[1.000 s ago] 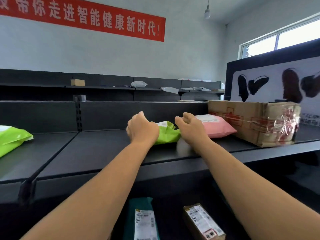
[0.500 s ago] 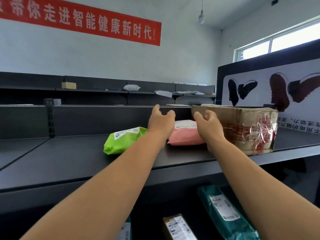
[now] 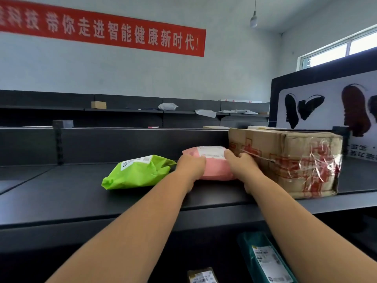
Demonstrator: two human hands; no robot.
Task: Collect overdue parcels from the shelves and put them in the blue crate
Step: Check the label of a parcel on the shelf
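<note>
Head view: both hands have dropped onto the pink parcel (image 3: 214,167) — left hand (image 3: 190,165) and right hand (image 3: 239,164) gripping its near ends on the shelf (image 3: 61,193), between green parcel (image 3: 138,172) and cardboard box (image 3: 285,160).

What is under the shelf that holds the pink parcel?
Below the shelf, a teal parcel and a small brown box show. The arms and shelf edge hide the rest.

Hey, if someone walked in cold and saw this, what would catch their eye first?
Probably the red banner with white characters stretched across the back wall. Next, the two hands, left hand and right hand, gripping the pink parcel on the dark shelf. A green parcel lies to its left and a taped box stands against its right.
</note>
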